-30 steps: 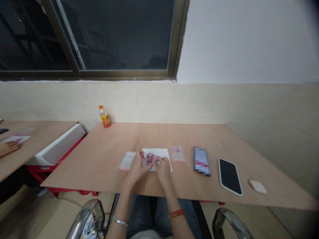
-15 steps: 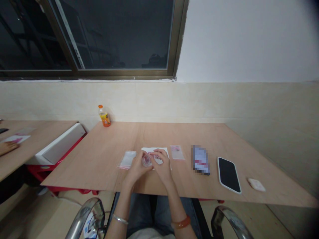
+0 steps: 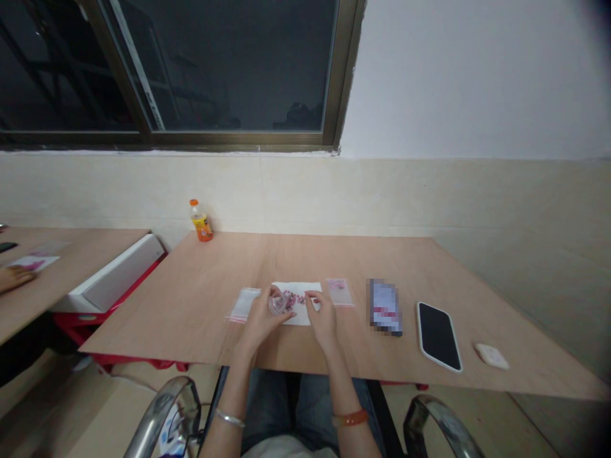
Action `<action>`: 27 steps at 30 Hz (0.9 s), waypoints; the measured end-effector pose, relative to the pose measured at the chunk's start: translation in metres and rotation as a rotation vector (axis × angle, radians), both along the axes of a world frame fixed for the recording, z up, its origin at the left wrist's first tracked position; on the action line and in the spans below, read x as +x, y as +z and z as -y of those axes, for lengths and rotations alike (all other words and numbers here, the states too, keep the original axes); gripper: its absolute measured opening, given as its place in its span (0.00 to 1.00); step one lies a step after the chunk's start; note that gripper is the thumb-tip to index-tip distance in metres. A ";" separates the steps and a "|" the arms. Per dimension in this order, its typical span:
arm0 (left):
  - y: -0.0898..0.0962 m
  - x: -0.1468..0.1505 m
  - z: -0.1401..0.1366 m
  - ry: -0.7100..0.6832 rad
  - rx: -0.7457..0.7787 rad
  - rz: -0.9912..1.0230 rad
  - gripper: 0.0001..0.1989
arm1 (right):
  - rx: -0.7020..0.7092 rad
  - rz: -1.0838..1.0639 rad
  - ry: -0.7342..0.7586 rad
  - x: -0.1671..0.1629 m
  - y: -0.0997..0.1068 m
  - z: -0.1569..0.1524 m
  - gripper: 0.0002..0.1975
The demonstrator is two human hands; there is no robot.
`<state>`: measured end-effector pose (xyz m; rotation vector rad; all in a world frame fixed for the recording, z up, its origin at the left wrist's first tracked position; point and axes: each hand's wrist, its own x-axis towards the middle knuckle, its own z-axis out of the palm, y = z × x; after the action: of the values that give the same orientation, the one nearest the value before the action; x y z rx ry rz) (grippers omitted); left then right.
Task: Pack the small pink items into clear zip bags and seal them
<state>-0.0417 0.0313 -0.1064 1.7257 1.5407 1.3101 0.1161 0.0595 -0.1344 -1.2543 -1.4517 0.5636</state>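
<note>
A small clear round container (image 3: pixel 277 305) is tilted in my left hand (image 3: pixel 260 321), with thumb and fingers curved around it. White paper (image 3: pixel 300 318) lies on the table between my hands, with several small pink and dark red beads (image 3: pixel 292 299) spread across it. Over the paper's right edge is my right hand (image 3: pixel 325 317), its thumb and forefinger pinched together. Whatever may be between those fingertips is too small to make out. A clear bag with white content (image 3: pixel 244 304) lies left of my left hand, and a clear bag with pink bits (image 3: pixel 339 292) lies beyond my right hand.
To the right on the table (image 3: pixel 310 257) are a blurred-out phone (image 3: pixel 386 306), a white-framed dark-screened device (image 3: pixel 438 336) and a small pale object (image 3: pixel 491 355). An orange drink bottle (image 3: pixel 201 222) stands at the back left. Another person's hand (image 3: pixel 16 278) rests on the neighbouring table.
My right hand has moved right, away from the container, uncovering the beads on the paper. My left hand keeps the container in nearly the same place.
</note>
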 end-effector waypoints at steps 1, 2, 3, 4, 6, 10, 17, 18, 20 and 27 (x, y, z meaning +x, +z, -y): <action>0.000 -0.001 0.000 0.004 0.005 0.002 0.22 | -0.003 0.036 -0.039 0.002 -0.009 -0.003 0.10; 0.001 -0.001 0.000 0.005 0.010 0.004 0.22 | -0.012 0.073 -0.054 0.003 -0.018 -0.005 0.10; 0.002 -0.002 0.000 0.003 0.014 0.005 0.21 | -0.021 0.103 -0.062 0.004 -0.027 -0.007 0.10; 0.003 -0.002 0.001 -0.001 0.018 0.003 0.21 | -0.030 0.135 -0.077 0.004 -0.034 -0.009 0.10; 0.006 -0.003 0.002 -0.008 0.029 -0.012 0.20 | -0.050 0.217 -0.118 0.003 -0.044 -0.009 0.11; 0.008 -0.002 0.003 -0.014 0.044 -0.075 0.22 | -0.089 0.389 -0.202 0.000 -0.046 -0.008 0.13; 0.004 -0.004 0.002 -0.018 0.048 -0.121 0.23 | -0.111 0.499 -0.221 -0.004 -0.042 -0.009 0.10; 0.004 -0.004 0.002 -0.018 0.048 -0.128 0.22 | -0.108 0.491 -0.225 -0.004 -0.043 -0.010 0.10; 0.004 -0.005 0.002 -0.014 0.047 -0.149 0.23 | -0.098 0.445 -0.222 -0.004 -0.046 -0.011 0.09; -0.003 -0.009 -0.003 0.034 0.034 -0.183 0.23 | 0.002 -0.017 -0.163 -0.001 -0.028 -0.014 0.10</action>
<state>-0.0504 0.0346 -0.1098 1.8942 1.6627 1.2300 0.1153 0.0737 -0.1623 -1.3494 -1.3213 0.4619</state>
